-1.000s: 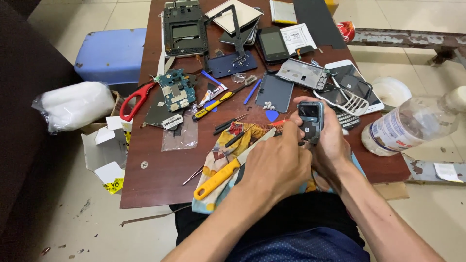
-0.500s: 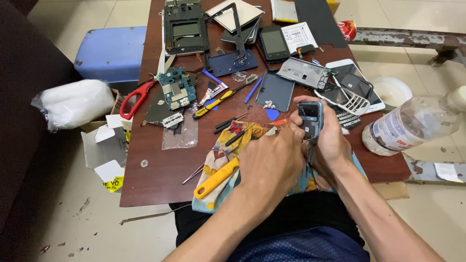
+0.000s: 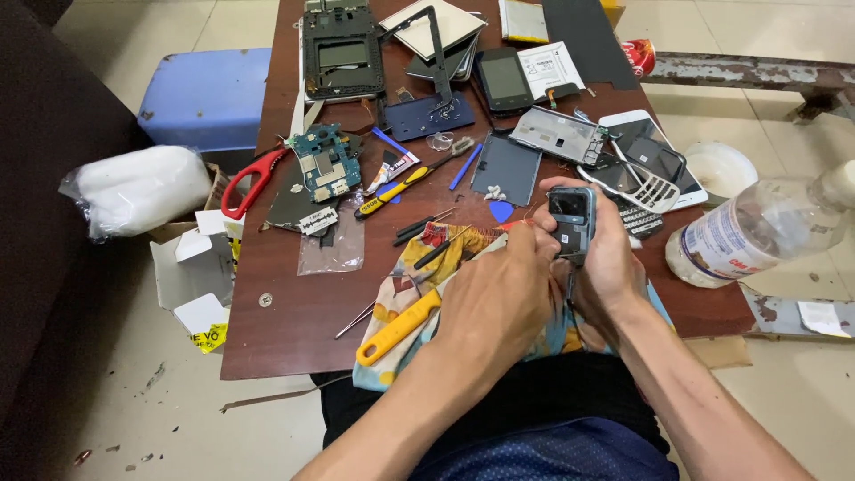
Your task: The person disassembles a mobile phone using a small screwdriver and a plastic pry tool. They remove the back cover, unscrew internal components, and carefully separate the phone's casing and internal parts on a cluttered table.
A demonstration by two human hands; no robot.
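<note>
At 9 o'clock of the hands lies a yellow-handled plastic tool [image 3: 398,328]. The left hand [image 3: 499,298] pinches a thin tool against the small grey phone body [image 3: 571,223], clasped by the right hand [image 3: 610,267].

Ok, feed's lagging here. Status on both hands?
Right hand grips small grey phone upright. Left hand at its edge, red-tipped tool pinched. Yellow-handled tool lies beside left wrist.

Scissors [image 3: 252,181] lie left of the circuit board [image 3: 324,162], bottle [image 3: 757,233] far right.
</note>
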